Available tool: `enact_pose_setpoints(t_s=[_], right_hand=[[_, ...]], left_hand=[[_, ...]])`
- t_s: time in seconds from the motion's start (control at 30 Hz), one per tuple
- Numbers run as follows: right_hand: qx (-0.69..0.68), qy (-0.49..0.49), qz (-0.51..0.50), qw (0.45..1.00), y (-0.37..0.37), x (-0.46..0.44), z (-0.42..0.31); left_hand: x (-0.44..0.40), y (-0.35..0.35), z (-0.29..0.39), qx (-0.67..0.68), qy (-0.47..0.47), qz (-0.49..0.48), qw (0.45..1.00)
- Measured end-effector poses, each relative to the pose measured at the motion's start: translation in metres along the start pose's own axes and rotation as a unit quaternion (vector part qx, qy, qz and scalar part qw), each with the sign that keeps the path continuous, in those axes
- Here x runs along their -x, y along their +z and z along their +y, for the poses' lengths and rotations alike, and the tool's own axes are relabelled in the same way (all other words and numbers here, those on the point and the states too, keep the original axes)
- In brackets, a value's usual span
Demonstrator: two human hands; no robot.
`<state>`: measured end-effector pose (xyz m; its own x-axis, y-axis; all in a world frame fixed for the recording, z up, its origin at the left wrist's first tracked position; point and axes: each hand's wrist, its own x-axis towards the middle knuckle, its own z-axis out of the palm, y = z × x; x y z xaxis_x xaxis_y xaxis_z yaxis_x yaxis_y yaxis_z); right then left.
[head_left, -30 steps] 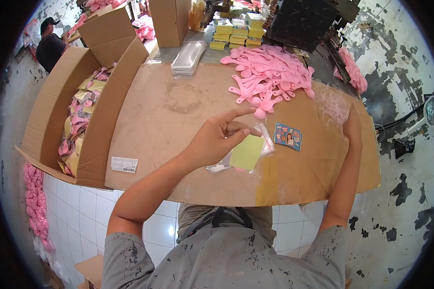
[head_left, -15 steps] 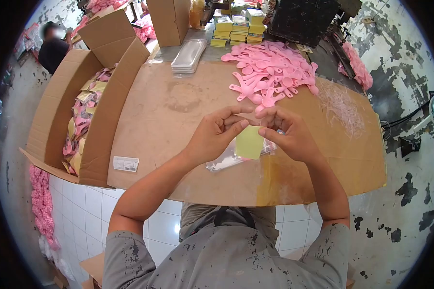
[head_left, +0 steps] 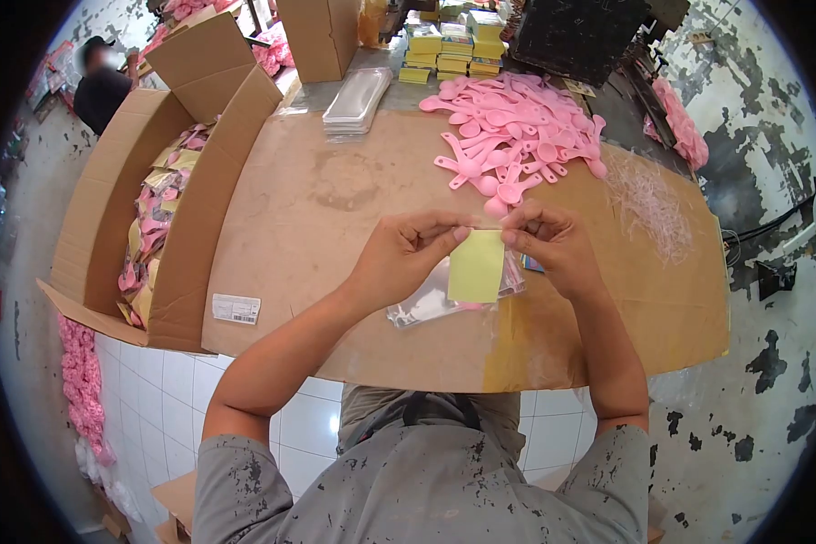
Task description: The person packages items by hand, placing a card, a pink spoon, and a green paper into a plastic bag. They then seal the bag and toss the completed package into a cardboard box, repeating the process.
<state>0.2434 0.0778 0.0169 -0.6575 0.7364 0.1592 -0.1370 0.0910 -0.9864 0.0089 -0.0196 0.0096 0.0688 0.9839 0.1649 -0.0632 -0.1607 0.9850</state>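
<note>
Between my two hands hangs a yellow card, upright, with its plain face toward me. My left hand pinches its upper left corner between thumb and fingers. At the upper right corner, the thumb and forefinger of my right hand are closed on it too. Whether clear film surrounds the card I cannot tell. Behind and below it, clear plastic bags lie on the cardboard, with a bit of pink showing. A small blue printed piece shows beside my right hand. Just beyond my fingers is a heap of pink spoons.
A long open carton on the left holds packets with pink spoons and yellow cards. Stacked clear bags and piles of cards stand at the back. Clear plastic strips lie right. Another person is far left.
My right hand has shifted slightly right, and the card now hangs straighter with more of its face showing. The blue printed piece has come more into view.
</note>
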Motion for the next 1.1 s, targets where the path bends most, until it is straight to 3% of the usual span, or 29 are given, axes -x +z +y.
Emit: enact_pose_setpoints(t_s=[0.17, 0.27, 0.4, 0.5, 0.57, 0.77, 1.1], right_hand=[[-0.026, -0.015, -0.009, 1.000, -0.006, 0.000, 0.007], [-0.005, -0.040, -0.022, 0.999, -0.009, 0.000, 0.005], [0.050, -0.036, -0.027, 0.998, -0.015, 0.001, 0.005], [-0.039, -0.024, -0.055, 0.997, -0.016, 0.001, -0.002], [0.032, -0.025, -0.043, 0.998, -0.016, 0.003, -0.002], [0.036, -0.016, -0.030, 0.999, -0.012, 0.003, 0.002], [-0.005, 0.000, -0.040, 0.999, -0.010, 0.001, 0.007]], left_hand=[[0.001, -0.002, 0.006, -0.037, 0.008, -0.013, 0.999], [0.000, -0.004, -0.004, -0.039, 0.061, -0.030, 0.997], [0.000, -0.011, -0.006, -0.058, 0.014, -0.050, 0.997], [-0.001, -0.010, 0.000, 0.055, -0.014, -0.056, 0.997], [-0.002, -0.009, 0.001, 0.159, -0.045, -0.055, 0.985], [-0.005, -0.009, -0.007, 0.011, -0.043, -0.060, 0.997], [-0.004, -0.006, 0.000, -0.002, -0.033, -0.051, 0.998]])
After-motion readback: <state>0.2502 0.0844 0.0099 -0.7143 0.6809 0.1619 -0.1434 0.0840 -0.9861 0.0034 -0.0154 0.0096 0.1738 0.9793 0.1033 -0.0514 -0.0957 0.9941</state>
